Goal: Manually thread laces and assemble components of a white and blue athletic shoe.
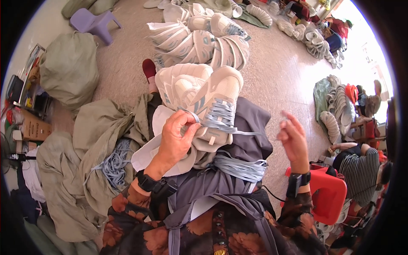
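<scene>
A cream and grey sneaker upper point(221, 87) lies over my lap, its toe pointing away from me. Grey-blue shoelace point(221, 112) zigzags across its front, and one loose end trails to the right. My left hand point(176, 134) is closed in a pinch on the lace at the upper's left side. Off to the right, my right hand point(293, 134) is raised away from the upper, fingers loosely apart and slightly blurred, with nothing seen in it. More uppers point(180, 78) are stacked under and beside the laced one. A bundle of grey-blue laces point(240, 166) rests on my lap.
Rows of nested uppers point(199, 46) lie on the floor ahead. Sacks point(68, 68) and a tangle of laces point(117, 163) are at left, near a purple stool point(94, 23). A red stool point(327, 195) stands at right, beside a person in stripes point(359, 174).
</scene>
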`<state>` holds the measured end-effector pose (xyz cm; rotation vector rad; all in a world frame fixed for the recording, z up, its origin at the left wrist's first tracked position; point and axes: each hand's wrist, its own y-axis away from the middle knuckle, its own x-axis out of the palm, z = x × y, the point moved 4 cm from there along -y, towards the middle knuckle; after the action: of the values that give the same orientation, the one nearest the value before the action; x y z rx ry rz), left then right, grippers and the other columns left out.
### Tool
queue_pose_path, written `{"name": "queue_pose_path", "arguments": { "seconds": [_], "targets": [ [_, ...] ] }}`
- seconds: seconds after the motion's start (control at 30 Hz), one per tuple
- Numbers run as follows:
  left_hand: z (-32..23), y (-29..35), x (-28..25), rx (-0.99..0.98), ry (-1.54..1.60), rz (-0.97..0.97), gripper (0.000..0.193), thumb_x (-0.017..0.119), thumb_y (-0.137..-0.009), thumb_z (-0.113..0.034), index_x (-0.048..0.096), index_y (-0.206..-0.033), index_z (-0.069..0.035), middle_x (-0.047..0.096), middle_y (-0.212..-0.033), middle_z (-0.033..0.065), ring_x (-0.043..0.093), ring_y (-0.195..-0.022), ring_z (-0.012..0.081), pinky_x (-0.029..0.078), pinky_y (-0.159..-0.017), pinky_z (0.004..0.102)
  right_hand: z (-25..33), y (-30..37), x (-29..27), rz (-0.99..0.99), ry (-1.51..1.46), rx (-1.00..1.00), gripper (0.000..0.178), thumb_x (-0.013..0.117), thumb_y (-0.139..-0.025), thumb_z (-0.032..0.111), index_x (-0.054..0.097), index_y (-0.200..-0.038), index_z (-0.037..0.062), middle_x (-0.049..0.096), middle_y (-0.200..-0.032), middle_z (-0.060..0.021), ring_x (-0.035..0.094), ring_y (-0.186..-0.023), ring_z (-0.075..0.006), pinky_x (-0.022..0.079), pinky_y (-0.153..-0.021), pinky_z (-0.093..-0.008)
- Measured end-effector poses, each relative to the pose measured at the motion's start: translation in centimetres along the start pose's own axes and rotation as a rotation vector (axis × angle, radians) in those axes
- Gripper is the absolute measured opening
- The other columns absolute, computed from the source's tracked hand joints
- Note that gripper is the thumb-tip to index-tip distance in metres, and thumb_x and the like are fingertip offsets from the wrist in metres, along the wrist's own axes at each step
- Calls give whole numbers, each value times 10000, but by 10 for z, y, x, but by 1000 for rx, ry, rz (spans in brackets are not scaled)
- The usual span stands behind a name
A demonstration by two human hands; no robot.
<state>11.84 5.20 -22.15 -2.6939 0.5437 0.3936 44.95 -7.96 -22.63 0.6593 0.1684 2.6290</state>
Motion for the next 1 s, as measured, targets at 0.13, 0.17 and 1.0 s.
{"name": "queue_pose_path", "arguments": {
  "seconds": [0.13,0.17,1.0],
  "targets": [
    [-17,-4,-3,172,-339,58,111,722,-809,-9,625,-851,-43,595,-840,67,597,-836,274,443,-902,408,-33,18,45,199,389,267,164,580,-996,75,647,-1129,6,669,-806,-41,597,-648,-73,473,-582,-206],
    [-29,-4,0,328,-518,67,114,728,-801,-9,622,-827,-44,588,-827,63,591,-826,259,425,-940,413,-39,23,54,233,497,290,141,597,-988,84,655,-1090,4,662,-773,-27,580,-626,-75,465,-574,-208],
    [-37,27,77,-157,-144,339,471,690,-902,-64,493,-1325,5,726,-866,161,715,-636,272,535,-583,374,-50,15,79,150,860,-557,76,650,-866,6,640,-941,14,665,-861,-164,662,-735,-331,525,-632,-377]
  ]
}}
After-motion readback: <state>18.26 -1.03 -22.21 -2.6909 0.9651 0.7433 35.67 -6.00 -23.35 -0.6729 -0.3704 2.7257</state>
